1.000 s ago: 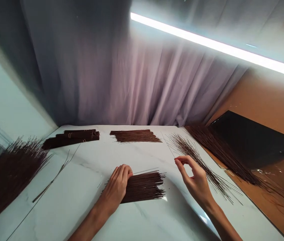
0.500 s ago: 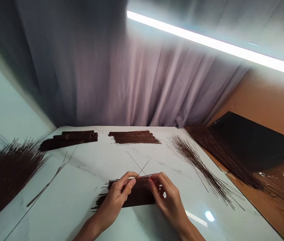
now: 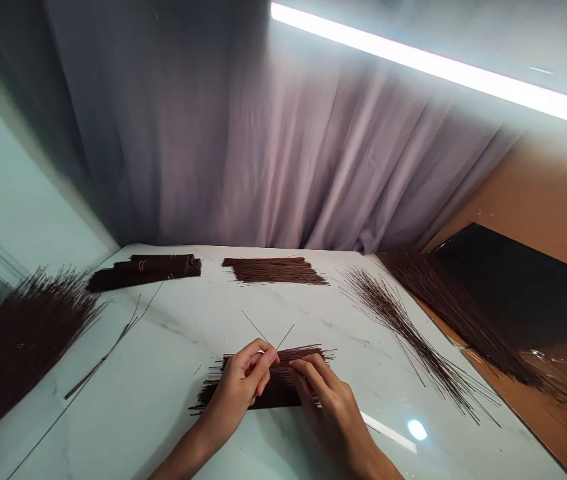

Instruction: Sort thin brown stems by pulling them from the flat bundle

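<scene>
My left hand pinches two thin dark-brown sticks between thumb and fingertips; they cross at the pinch, and their upper ends spread apart in a V. Beneath both hands lies a dense pile of the same brown sticks, laid side by side with uneven ends. Close by on the right, my right hand bends over the pile, its fingers drawn together and the fingertips at the upper sticks. What those fingertips hold, if anything, is hidden.
Tied brown bundles lie at the back left of the white marbled table, with a flat stack beside them. A large heap fills the left edge. Loose sticks fan out on the right, near a black sheet.
My left hand has closed more tightly at the sticks' crossing. My right hand has lowered its fingers over the pile, its thumb and finger loop no longer showing. The view has shifted slightly.
</scene>
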`<state>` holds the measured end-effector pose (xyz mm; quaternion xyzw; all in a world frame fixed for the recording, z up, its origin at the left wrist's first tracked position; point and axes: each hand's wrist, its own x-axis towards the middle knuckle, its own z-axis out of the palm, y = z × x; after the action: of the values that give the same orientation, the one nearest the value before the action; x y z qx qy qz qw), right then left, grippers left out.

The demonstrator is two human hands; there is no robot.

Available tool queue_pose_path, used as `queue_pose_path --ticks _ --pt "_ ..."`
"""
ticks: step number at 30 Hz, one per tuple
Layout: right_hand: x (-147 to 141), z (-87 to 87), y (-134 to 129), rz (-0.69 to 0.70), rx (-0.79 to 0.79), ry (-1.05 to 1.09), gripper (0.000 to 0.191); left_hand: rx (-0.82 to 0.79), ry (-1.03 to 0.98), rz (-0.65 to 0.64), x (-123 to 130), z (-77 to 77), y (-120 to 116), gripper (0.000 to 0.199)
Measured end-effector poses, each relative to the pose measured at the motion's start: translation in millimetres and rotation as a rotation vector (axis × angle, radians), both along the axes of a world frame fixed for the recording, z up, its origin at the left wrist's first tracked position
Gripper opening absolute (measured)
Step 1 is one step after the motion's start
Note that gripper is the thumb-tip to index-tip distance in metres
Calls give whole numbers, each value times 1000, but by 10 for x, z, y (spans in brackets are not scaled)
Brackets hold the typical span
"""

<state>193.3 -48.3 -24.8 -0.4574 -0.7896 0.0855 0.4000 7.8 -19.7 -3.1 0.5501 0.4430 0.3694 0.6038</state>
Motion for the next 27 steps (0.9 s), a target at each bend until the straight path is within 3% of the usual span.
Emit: queue_pose_path --ticks 6,16,23,27 --pt "-4 -30 -15 8 14 -32 17 122 94 55 -10 47 -39 33" --pt "3 -37 -20 54 -62 65 15 17 -109 60 -6 58 -46 33" --pt "17 33 -22 95 -130 107 16 11 -129 61 4 99 -80 33" --pt "102 101 10 187 -211 153 20 57 -80 92 4 112 -114 35"
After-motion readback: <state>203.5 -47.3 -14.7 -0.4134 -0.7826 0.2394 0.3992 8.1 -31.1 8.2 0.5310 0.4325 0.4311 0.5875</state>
